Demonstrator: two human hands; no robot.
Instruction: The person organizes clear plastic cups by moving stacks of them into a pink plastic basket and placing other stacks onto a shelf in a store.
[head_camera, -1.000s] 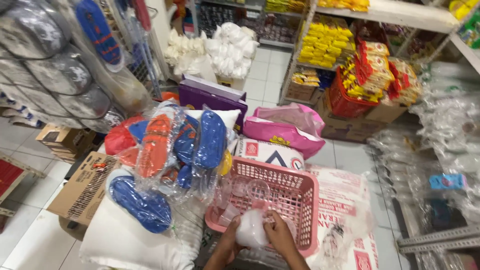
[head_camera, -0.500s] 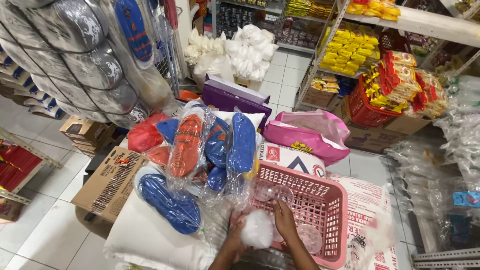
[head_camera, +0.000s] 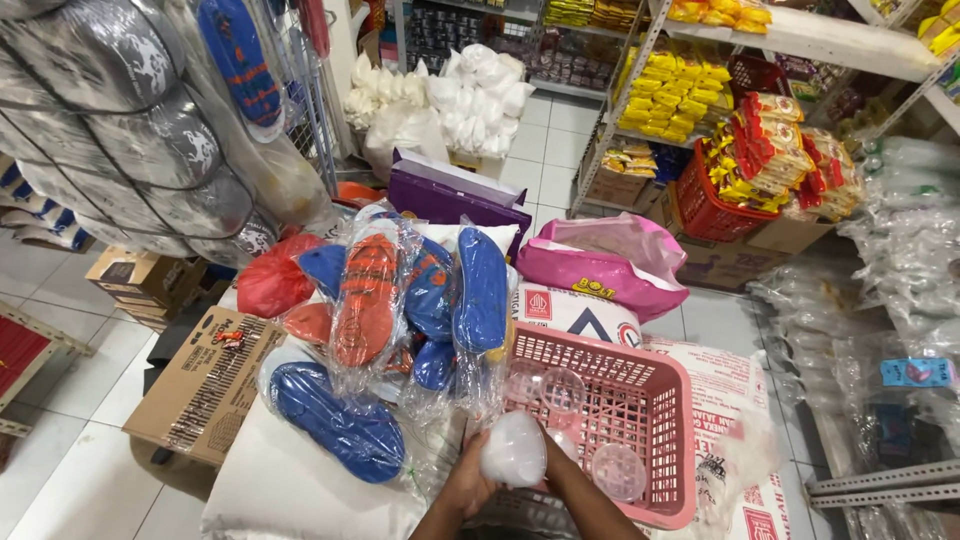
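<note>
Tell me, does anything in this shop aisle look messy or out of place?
Somewhat. Bagged sandals lie heaped loosely over white sacks and a cardboard box rather than on a shelf. The pink basket sits tilted on sacks. Both hands hold a small white bag at its edge. Nothing looks spilled or broken.

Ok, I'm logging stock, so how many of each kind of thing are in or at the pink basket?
White bag, held: 1
Clear round tubs in the basket: 3 plainly seen, more may be hidden
Pink basket: 1
Total: 5
</note>
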